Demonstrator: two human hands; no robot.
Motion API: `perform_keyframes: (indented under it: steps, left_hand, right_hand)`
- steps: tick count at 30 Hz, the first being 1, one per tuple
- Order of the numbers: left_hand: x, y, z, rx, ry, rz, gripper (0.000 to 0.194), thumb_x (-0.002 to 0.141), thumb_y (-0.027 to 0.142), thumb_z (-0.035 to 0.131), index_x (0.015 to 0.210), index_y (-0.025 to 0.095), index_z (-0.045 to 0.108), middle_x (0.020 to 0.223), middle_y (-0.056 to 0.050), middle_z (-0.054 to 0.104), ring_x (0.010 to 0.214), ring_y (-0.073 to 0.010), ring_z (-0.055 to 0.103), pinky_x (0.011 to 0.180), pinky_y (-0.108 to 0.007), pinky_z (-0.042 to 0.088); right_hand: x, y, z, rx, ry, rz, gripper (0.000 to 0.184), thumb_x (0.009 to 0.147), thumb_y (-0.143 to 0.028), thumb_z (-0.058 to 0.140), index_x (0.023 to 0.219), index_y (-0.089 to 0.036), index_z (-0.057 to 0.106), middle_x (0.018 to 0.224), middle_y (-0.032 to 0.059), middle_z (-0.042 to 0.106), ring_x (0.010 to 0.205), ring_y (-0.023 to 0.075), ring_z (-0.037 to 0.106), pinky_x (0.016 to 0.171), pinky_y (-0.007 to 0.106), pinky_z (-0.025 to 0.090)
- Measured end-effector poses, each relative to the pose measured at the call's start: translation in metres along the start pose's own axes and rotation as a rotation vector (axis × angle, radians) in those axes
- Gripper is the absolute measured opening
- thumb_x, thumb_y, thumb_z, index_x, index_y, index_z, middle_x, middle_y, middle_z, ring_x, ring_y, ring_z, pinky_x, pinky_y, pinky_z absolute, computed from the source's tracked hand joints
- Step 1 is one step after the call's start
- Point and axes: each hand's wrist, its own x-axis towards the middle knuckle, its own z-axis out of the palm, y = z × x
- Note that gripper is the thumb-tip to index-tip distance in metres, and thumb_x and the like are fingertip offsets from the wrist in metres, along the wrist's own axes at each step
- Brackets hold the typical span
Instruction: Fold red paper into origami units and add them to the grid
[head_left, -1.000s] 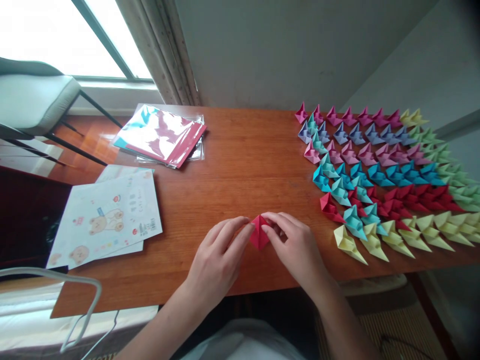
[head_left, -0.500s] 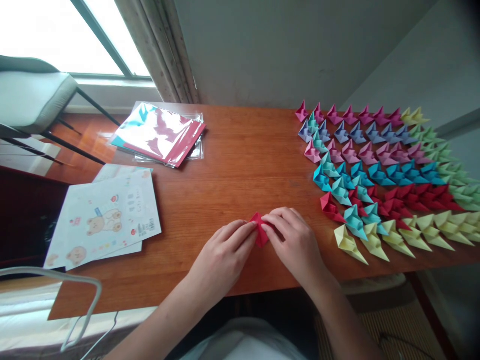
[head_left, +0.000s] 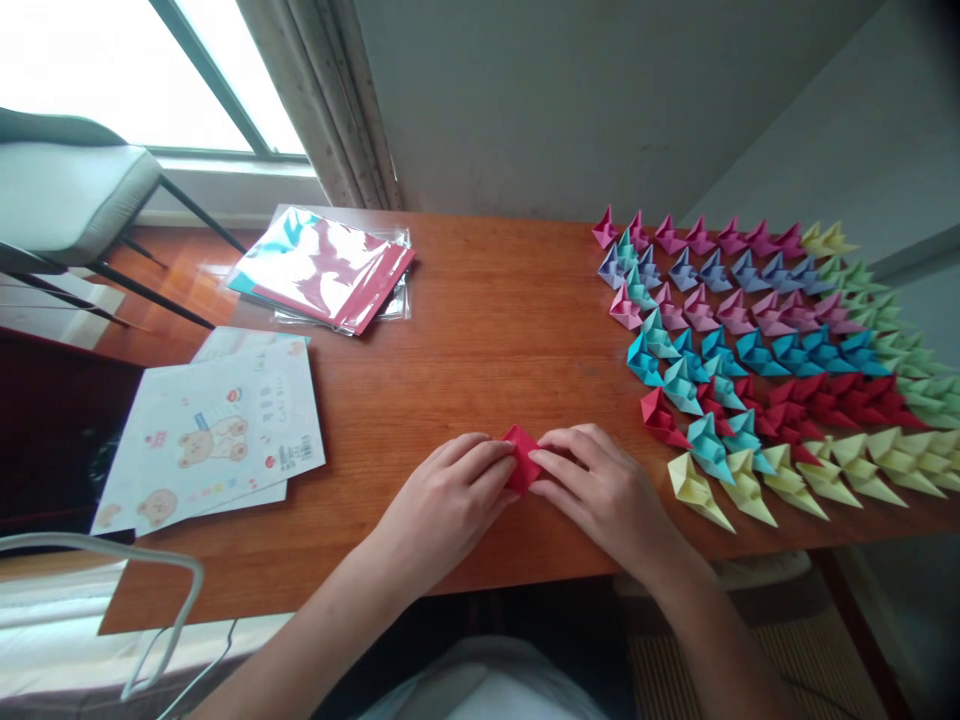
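Observation:
A small red piece of folded origami paper (head_left: pixel 524 459) is held between my two hands, just above or on the table near its front edge. My left hand (head_left: pixel 457 495) pinches its left side, with thumb and fingers pressed together. From the other side, my right hand (head_left: pixel 596 485) grips the right edge between thumb and fingertips. The paper looks diamond-shaped, and the fingertips cover part of its sides. To the right stand rows of folded paper boats, among them a red one (head_left: pixel 661 418) and a pale yellow one (head_left: pixel 697 490) closest to my right hand.
Shiny plastic-wrapped coloured paper (head_left: pixel 322 265) lies at the table's back left. Nearer, white sheets with a bear print (head_left: pixel 217 430) overlap the left edge. A white bent tube (head_left: pixel 191 590) juts in at lower left. A chair (head_left: pixel 82 200) stands beyond by the window.
The red paper has turned from a narrow creased shape to a flatter diamond. My right hand has shifted slightly right, its fingers now at the paper's right edge.

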Motion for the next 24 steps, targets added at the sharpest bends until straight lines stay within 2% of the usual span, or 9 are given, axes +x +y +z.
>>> perform_keyframes:
  steps: [6, 14, 18, 24]
  left_hand:
    - [-0.001, -0.005, 0.001, -0.009, -0.035, 0.006, 0.019, 0.1, 0.021, 0.053, 0.111, 0.014, 0.066, 0.115, -0.006, 0.071, 0.101, -0.0211, 0.064, 0.091, -0.036, 0.056]
    - [-0.001, -0.001, 0.007, -0.007, -0.051, -0.093, 0.018, 0.096, 0.011, 0.054, 0.108, 0.015, 0.066, 0.112, -0.005, 0.07, 0.099, -0.0215, 0.064, 0.089, -0.036, 0.054]
    - [0.0, 0.004, 0.006, 0.033, -0.021, -0.133, 0.014, 0.095, 0.014, 0.055, 0.103, 0.016, 0.067, 0.108, -0.006, 0.07, 0.094, -0.0222, 0.063, 0.085, -0.037, 0.052]
    - [0.004, 0.006, 0.002, 0.024, 0.022, -0.288, 0.016, 0.099, 0.022, 0.053, 0.095, 0.021, 0.069, 0.098, -0.003, 0.068, 0.086, -0.0202, 0.059, 0.079, -0.037, 0.047]
  right_hand:
    - [0.002, 0.002, 0.001, 0.042, 0.057, -0.022, 0.017, 0.097, -0.023, 0.061, 0.11, -0.02, 0.07, 0.108, 0.0084, 0.069, 0.096, 0.0225, 0.059, 0.083, 0.038, 0.052]
    - [-0.001, 0.004, 0.004, 0.086, 0.059, 0.006, 0.015, 0.095, -0.021, 0.063, 0.109, -0.022, 0.069, 0.108, 0.0077, 0.067, 0.097, 0.022, 0.058, 0.084, 0.038, 0.052]
    - [-0.001, 0.005, 0.006, 0.07, 0.079, 0.01, 0.014, 0.096, -0.015, 0.059, 0.103, -0.022, 0.068, 0.103, 0.0063, 0.067, 0.094, 0.0206, 0.058, 0.083, 0.036, 0.051]
    - [0.003, 0.006, 0.01, 0.077, 0.099, 0.046, 0.011, 0.098, -0.016, 0.056, 0.098, -0.02, 0.066, 0.095, 0.0061, 0.064, 0.089, 0.0204, 0.056, 0.082, 0.036, 0.05]
